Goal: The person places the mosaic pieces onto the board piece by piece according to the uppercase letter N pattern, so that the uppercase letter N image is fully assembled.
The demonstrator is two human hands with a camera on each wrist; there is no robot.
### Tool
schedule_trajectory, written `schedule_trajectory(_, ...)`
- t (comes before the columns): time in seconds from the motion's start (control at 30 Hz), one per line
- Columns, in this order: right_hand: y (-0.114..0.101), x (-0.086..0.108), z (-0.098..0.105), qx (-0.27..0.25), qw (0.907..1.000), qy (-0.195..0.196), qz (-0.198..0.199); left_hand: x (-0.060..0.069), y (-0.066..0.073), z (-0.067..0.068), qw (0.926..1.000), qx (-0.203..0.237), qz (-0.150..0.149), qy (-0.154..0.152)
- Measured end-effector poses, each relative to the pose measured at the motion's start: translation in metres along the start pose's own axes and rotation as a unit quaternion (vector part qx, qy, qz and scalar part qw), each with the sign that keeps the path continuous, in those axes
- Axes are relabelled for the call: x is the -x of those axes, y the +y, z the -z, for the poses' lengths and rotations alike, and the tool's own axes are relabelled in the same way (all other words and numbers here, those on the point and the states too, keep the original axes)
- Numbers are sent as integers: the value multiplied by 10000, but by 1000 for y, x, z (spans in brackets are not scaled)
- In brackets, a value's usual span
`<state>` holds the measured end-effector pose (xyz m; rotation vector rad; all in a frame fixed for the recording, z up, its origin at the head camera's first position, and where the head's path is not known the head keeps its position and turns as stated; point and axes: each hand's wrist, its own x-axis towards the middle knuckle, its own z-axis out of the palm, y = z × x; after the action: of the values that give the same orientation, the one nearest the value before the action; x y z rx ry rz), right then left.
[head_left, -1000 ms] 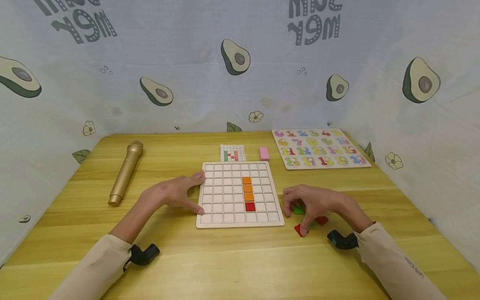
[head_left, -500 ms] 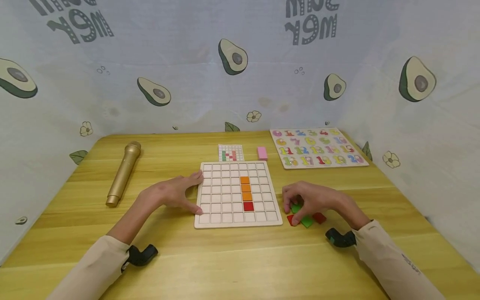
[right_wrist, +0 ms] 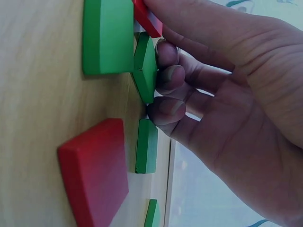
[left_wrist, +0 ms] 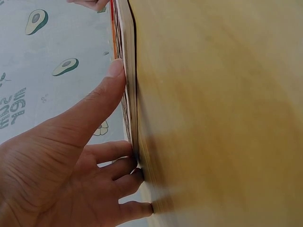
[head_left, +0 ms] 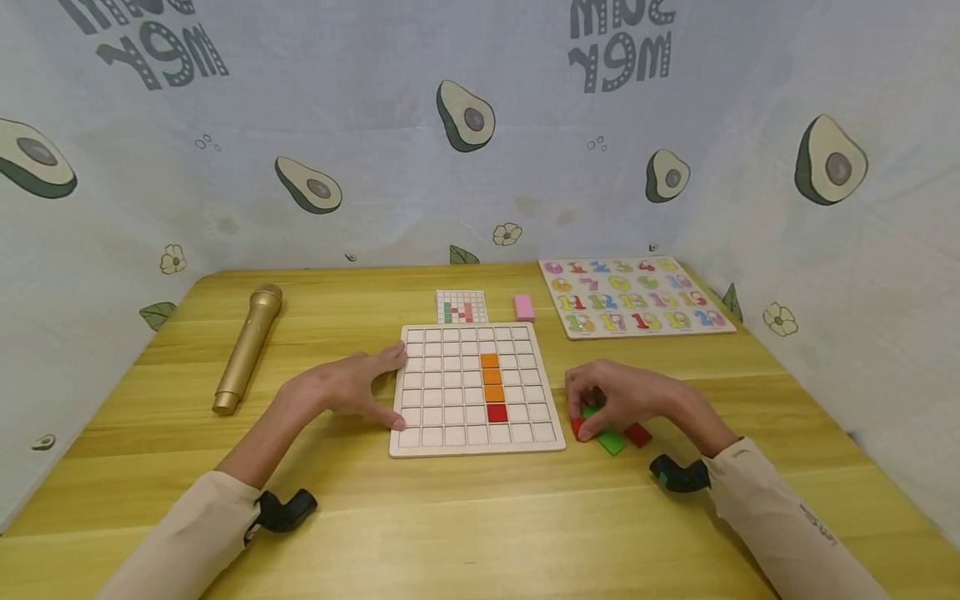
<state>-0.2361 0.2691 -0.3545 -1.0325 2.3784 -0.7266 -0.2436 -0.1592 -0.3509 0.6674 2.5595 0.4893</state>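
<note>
A square wooden grid board (head_left: 446,414) holds a column of orange tiles (head_left: 492,377) with one red tile (head_left: 497,412) below them. My left hand (head_left: 348,385) rests at the board's left edge, thumb and fingers spread; in the left wrist view the thumb of that hand (left_wrist: 71,137) touches the board's side (left_wrist: 128,52). Right of the board, my right hand (head_left: 622,396) pinches a red tile (head_left: 577,427), seen also in the right wrist view as a red tile (right_wrist: 150,21) by the thumb. Around the hand (right_wrist: 236,90) lie green tiles (right_wrist: 109,38) and another red tile (right_wrist: 97,170).
Behind the board are a small pattern card (head_left: 461,307) and a pink block (head_left: 524,307). A number puzzle board (head_left: 637,298) lies at the back right. A gold microphone (head_left: 247,350) lies on the left of the wooden table (head_left: 420,525).
My right hand has drawn the red tile from the front of the loose tiles back and left, nearer the board. More of the green tiles shows. The left hand has stayed at the board's edge.
</note>
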Motion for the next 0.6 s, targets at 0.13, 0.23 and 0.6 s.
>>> schedule_trajectory(0.13,-1,-5,5,-3,10000,-93,25,1,0,0,10000,18,36,1)
schedule_trajectory(0.23,-2,-12,11,-16,9997,-242,-52,2,-1,0,10000,25,77,-1)
schedule_trajectory(0.6,-1,-34,30,-263,9932,-928,-645,0,0,0,10000,-11,47,6)
